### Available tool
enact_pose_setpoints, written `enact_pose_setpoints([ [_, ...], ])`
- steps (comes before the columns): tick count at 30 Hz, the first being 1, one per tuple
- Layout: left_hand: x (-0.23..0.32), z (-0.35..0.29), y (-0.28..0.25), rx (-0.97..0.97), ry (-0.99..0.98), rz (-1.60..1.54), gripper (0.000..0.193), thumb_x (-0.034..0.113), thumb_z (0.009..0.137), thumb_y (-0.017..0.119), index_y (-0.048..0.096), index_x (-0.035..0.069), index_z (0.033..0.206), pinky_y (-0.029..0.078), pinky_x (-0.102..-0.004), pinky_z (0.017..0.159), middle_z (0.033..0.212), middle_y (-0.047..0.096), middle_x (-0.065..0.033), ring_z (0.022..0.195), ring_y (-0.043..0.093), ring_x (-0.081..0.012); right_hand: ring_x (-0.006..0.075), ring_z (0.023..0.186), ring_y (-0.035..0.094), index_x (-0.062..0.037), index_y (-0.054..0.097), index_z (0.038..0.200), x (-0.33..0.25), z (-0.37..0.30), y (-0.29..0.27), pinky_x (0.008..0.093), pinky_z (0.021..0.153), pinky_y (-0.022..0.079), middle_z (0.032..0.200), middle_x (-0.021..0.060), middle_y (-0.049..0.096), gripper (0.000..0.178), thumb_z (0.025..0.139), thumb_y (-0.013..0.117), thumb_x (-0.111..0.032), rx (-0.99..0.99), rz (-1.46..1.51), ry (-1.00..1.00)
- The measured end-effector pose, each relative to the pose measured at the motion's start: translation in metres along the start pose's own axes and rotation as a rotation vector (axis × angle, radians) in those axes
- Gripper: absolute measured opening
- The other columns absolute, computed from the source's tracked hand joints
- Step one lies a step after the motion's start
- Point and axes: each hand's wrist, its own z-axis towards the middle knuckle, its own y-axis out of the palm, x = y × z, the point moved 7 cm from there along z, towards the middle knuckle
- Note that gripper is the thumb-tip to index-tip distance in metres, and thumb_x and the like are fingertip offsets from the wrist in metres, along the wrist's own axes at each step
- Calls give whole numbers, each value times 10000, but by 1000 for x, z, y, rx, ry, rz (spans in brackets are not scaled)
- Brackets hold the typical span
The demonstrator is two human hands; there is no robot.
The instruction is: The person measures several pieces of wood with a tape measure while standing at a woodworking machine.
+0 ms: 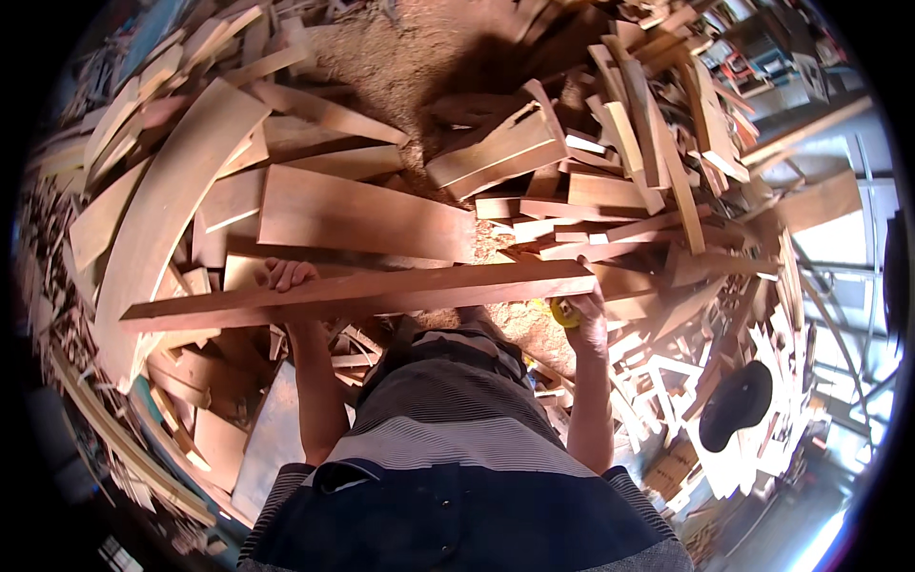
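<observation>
A long reddish-brown wooden beam [381, 291] is held level across the front of my body, its left end tapering to a point. My left hand [289, 275] wraps around it from beneath, left of the middle, with fingertips curled over the far edge. At the beam's right end is my right hand [591, 307], its fingers closed around a small round yellow tape measure [564, 312] just under the wood. The hand also touches that end of the beam. Part of its grip is hidden.
Wide boards [362, 214] lie in a loose heap ahead, and a long curved plank [176, 224] leans at the left. Stacked offcuts [610, 195] fill the right side. Sawdust [376, 57] covers the ground between the piles. A dark rounded object [736, 405] sits at the lower right.
</observation>
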Motion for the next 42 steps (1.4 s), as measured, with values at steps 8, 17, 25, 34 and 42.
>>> enact_pose_setpoints([
  [8, 1, -7, -4, 61, -39, 201, 292, 305, 983, 562, 628, 74, 1149, 465, -367, 933, 998, 688, -8, 957, 644, -156, 192, 990, 643, -42, 479, 1445, 20, 0, -16, 348, 878, 550, 1166, 75, 650, 671, 827, 728, -124, 63, -39, 54],
  [17, -26, 23, 1, 103, -120, 378, 588, 467, 925, 662, 560, 59, 1336, 312, -524, 1180, 1337, 605, -87, 1301, 530, -279, 227, 966, 660, -57, 443, 1459, 13, -6, -5, 384, 834, 573, 1201, 103, 607, 739, 835, 795, -242, -12, 246, 15],
  [25, -76, 18, 10, 233, -53, 491, 833, 636, 852, 680, 446, 141, 1480, 249, -538, 1212, 1530, 425, -120, 1413, 379, -313, 246, 1055, 649, -48, 476, 1409, 29, -8, 15, 397, 891, 572, 1225, 106, 613, 703, 825, 816, -241, -75, 362, 97],
  [34, -184, -17, -21, 313, -427, 308, 607, 506, 1007, 542, 460, 140, 1484, 267, -491, 1204, 1516, 484, -72, 1414, 403, -260, 350, 1073, 667, -16, 466, 1397, 22, -25, -22, 479, 932, 561, 1273, 200, 595, 857, 753, 857, -425, -21, 243, 18],
  [42, -232, -31, -35, 368, -619, 412, 509, 407, 1051, 509, 473, 99, 1454, 381, -485, 1142, 1485, 516, -98, 1365, 477, -270, 326, 962, 706, 37, 515, 1298, -23, -32, -43, 451, 862, 592, 1127, 192, 652, 786, 787, 823, -474, 236, 143, -92],
])
